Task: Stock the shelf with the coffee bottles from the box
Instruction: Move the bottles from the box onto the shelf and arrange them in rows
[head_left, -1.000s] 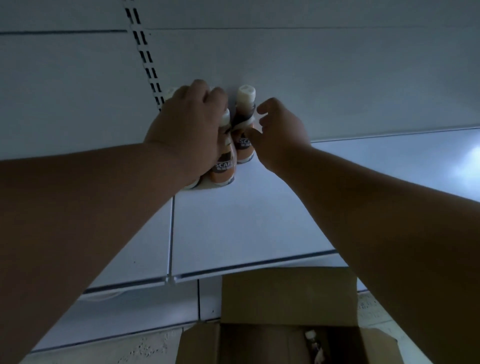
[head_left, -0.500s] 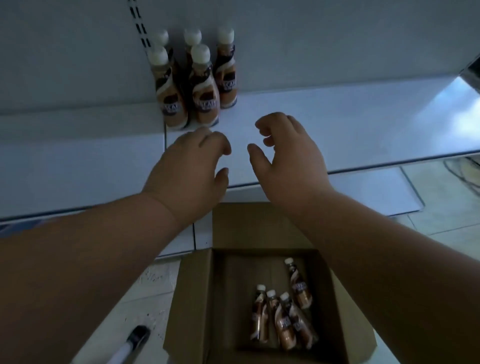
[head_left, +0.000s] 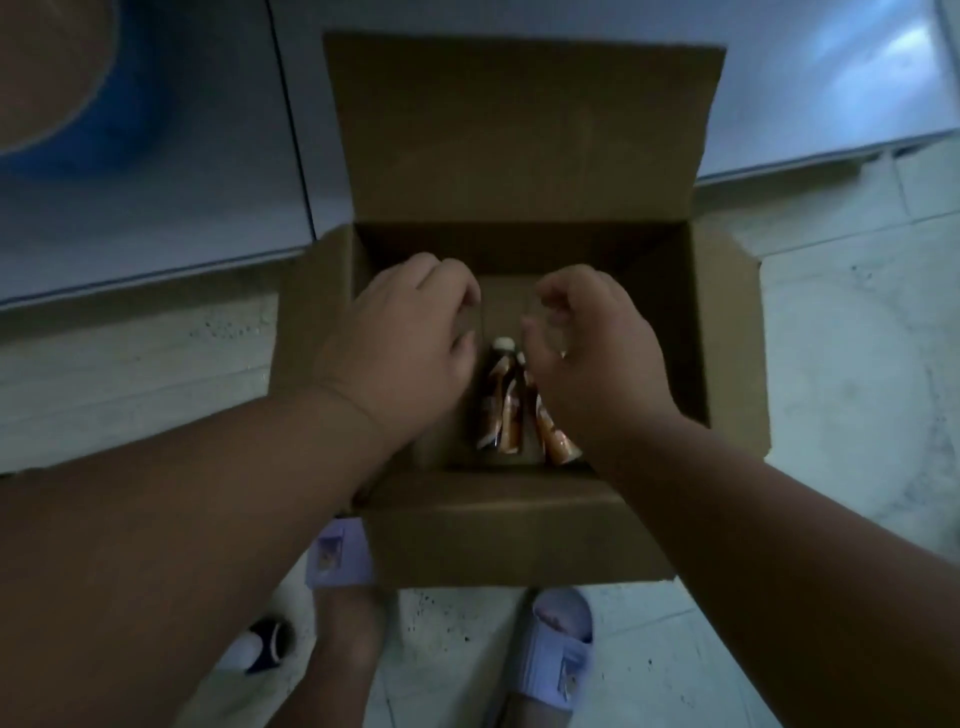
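Coffee bottles (head_left: 501, 402) lying flat on the floor of the cardboard box (head_left: 519, 525), white caps pointing away, brown-and-cream labels up; at least two showing side by side between the wrists, any others hidden under the hands. Lying down rather than standing, probably because the few left have room to tip over. Left hand (head_left: 400, 348) over the near-left of the bottles, fingers curled downward, empty. Right hand (head_left: 597, 353) just right of the caps, thumb and fingers spread in a loose claw, likewise empty and not yet touching a bottle as far as can be told. Both hands poised above the same cluster, presumably to lift a bottle apiece in one trip. Box flaps folded outward, the far flap (head_left: 519, 124) leaning toward the white shelf base (head_left: 156, 171), leaving the mouth clear for reaching in. Box parked on the pale tiled floor (head_left: 857, 338) right at the shelf's foot, toes in lilac slippers (head_left: 556, 654) against its near wall, keeping the carry short.
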